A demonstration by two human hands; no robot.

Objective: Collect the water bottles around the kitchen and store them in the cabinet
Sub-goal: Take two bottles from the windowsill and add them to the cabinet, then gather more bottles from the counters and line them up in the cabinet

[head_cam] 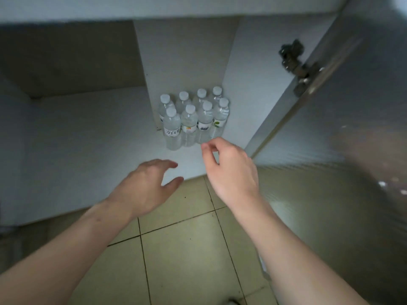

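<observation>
head view showed eight water bottles (193,116) standing upright in the cabinet (88,133). left hand (145,186) and right hand (231,168) hung spread and empty. best closed the door (330,102) gently.

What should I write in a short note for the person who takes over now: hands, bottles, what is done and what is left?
Left hand: open, empty, held above the front edge of the cabinet floor.
Right hand: empty, fingers loosely curled, just in front of the bottles, not touching them.
Water bottles: eight, upright, in two rows of four in the back right corner of the cabinet.
Cabinet door: open on the right.
Done: eight bottles stored.
Left: check the kitchen for more bottles, not visible from here; then close the door.
</observation>
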